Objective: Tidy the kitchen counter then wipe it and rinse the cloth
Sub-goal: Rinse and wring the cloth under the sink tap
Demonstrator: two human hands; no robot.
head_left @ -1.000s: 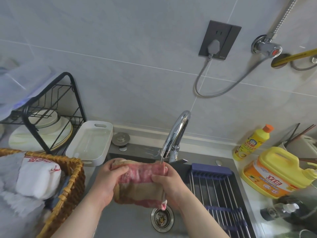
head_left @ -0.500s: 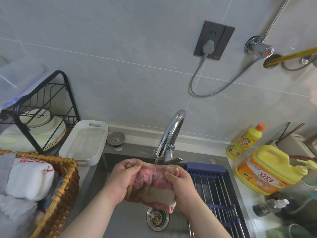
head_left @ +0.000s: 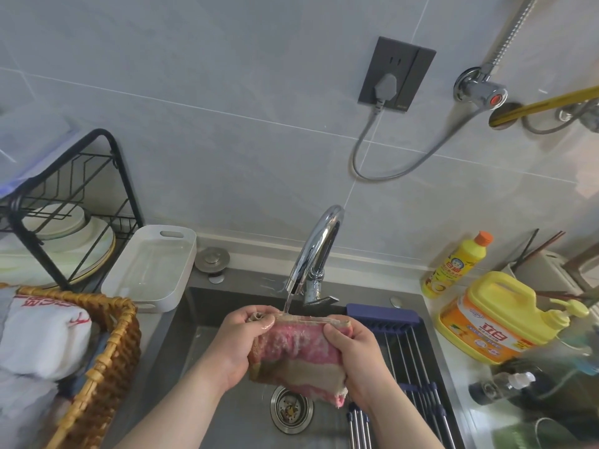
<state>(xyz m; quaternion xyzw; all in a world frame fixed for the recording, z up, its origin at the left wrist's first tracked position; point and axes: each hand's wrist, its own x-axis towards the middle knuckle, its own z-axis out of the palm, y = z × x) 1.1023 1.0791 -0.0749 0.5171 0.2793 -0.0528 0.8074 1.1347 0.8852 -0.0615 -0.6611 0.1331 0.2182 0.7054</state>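
Observation:
A wet pink and tan cloth (head_left: 296, 354) is stretched between both hands over the grey sink (head_left: 181, 322). My left hand (head_left: 236, 345) grips its left end and my right hand (head_left: 356, 361) grips its right end. A thin stream of water runs from the chrome tap (head_left: 319, 251) onto the cloth's top edge near my left thumb. The drain (head_left: 291, 409) lies right below the cloth.
A blue-edged roll-up rack (head_left: 408, 348) covers the sink's right part. Yellow detergent jug (head_left: 496, 315) and bottle (head_left: 457, 264) stand on the right. A white tray (head_left: 152, 267), a black dish rack (head_left: 64, 218) and a wicker basket (head_left: 107, 361) are on the left.
My hands drew together with the cloth bunched, then spread apart again, pulling it flat under the running water.

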